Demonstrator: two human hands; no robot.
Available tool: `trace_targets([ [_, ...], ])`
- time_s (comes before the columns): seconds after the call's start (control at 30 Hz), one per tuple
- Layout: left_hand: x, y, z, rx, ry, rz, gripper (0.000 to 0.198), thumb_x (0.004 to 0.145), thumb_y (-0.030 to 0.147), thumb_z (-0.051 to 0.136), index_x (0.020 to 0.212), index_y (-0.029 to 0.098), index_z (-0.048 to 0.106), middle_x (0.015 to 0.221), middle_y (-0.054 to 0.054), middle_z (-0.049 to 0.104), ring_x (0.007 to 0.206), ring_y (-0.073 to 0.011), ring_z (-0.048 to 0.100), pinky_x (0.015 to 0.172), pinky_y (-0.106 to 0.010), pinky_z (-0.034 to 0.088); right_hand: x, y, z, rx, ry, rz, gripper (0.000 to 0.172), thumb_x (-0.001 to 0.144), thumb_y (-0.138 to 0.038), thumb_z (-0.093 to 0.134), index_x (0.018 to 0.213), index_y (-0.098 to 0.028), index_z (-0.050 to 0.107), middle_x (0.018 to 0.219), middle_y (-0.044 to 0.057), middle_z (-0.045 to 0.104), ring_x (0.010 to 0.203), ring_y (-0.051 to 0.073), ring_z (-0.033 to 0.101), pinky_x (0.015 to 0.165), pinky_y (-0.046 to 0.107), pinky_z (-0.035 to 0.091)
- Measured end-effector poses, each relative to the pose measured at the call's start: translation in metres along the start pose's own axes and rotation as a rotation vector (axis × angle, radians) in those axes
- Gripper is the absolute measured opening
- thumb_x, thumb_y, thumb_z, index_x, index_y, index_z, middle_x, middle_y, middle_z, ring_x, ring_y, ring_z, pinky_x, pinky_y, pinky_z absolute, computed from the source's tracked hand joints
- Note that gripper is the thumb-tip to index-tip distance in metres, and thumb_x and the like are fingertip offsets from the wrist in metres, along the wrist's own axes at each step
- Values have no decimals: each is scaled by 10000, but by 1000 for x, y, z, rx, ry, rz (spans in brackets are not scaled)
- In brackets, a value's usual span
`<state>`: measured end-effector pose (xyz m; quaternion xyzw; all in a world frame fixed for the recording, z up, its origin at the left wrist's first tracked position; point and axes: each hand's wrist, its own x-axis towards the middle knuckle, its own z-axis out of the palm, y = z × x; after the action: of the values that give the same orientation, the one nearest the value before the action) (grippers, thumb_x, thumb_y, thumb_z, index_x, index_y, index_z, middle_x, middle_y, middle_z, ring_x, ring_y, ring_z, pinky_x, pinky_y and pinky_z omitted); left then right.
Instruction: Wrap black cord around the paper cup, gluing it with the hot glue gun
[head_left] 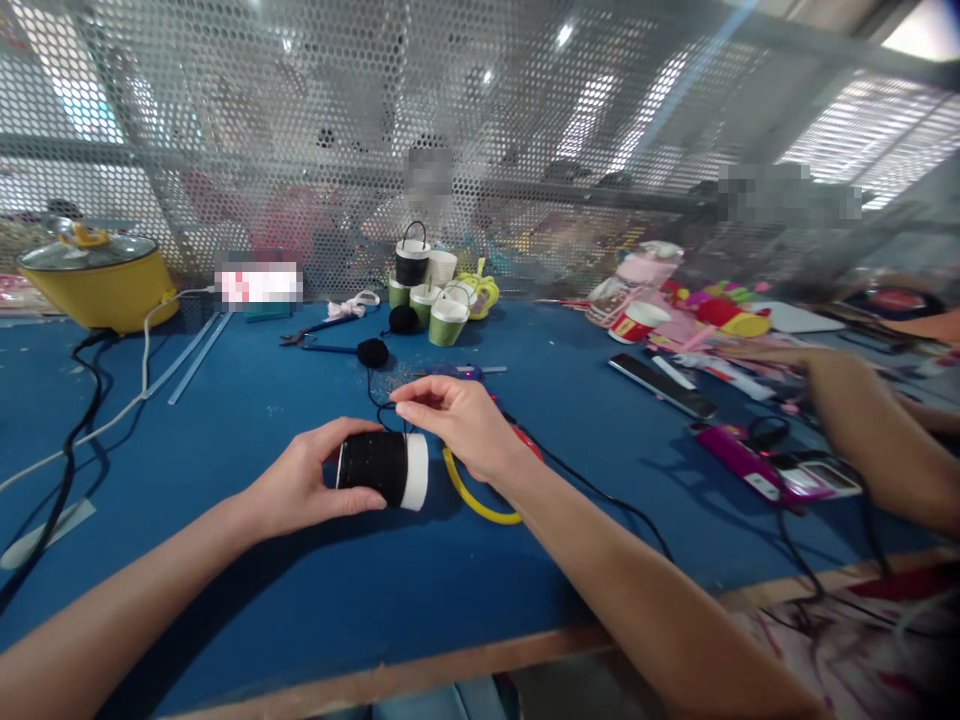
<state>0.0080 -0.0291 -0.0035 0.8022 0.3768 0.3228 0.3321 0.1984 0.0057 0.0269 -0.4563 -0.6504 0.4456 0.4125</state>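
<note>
My left hand (306,475) is wrapped round a white paper cup (417,472) lying on its side, its rim end pointing right. Black cord (371,468) covers most of the cup's wall in tight turns. Just above the cup, the thumb and fingers of my right hand (454,415) are pinched on the loose cord, which runs back toward a black ball of yarn (372,352). Under my right wrist lies a yellow curved handle (480,508) with red parts, mostly hidden. Behind that hand rests a small blue-purple glue gun (459,372).
Pliers (296,338) and several green and black wrapped cups (448,318) stand toward the back. A yellow electric pot (101,285) with cables is at left. On the right lie a phone (661,386), a purple box (757,465) and craft pieces, beside another person's arm (870,430).
</note>
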Motion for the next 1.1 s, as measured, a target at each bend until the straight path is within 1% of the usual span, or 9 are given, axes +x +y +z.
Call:
trace_targets([
  [0.1, 0, -1, 0, 65, 4, 47, 518, 692, 371, 656, 1129, 175, 459, 1051, -77, 581, 912, -205, 571, 782, -314, 466, -1, 1, 0, -10, -19, 9, 125, 665, -221, 639, 779, -172, 647, 760, 16, 662, 698, 121, 583, 694, 286, 450],
  [0.27, 0, -1, 0, 124, 12, 102, 531, 695, 376, 656, 1142, 182, 443, 1066, -82, 575, 935, -210, 565, 786, -316, 464, -3, 4, 2, -23, -30, 2, 106, 670, -214, 627, 765, -169, 644, 745, 13, 660, 682, 119, 587, 672, 277, 455],
  [0.53, 0, -2, 0, 147, 12, 126, 522, 699, 377, 654, 1133, 178, 442, 1070, -84, 576, 948, -213, 563, 795, -319, 460, -4, 1, 1, -21, -15, -71, 130, 679, -231, 627, 793, -171, 646, 786, 18, 671, 712, 119, 597, 690, 270, 465],
  [0.67, 0, -1, 0, 164, 17, 153, 527, 709, 370, 645, 1149, 187, 421, 1089, -93, 563, 966, -221, 556, 802, -334, 461, -4, 3, 1, -22, -27, -46, 137, 677, -239, 630, 794, -169, 646, 784, 21, 667, 707, 121, 595, 683, 274, 467],
  [0.93, -1, 0, 1, 230, 45, 268, 523, 738, 348, 622, 1181, 206, 384, 1123, -120, 525, 1030, -236, 522, 863, -387, 445, -5, 4, 2, 21, -28, 16, 134, 666, -244, 637, 778, -173, 638, 757, 16, 652, 696, 124, 584, 681, 286, 458],
  [1.1, -2, -2, 1, 258, 67, 294, 543, 738, 332, 631, 1197, 196, 376, 1139, -128, 513, 1056, -239, 507, 882, -390, 440, -5, 4, 2, 38, -21, 25, 122, 653, -226, 643, 764, -175, 638, 752, 9, 646, 695, 117, 575, 701, 286, 446],
])
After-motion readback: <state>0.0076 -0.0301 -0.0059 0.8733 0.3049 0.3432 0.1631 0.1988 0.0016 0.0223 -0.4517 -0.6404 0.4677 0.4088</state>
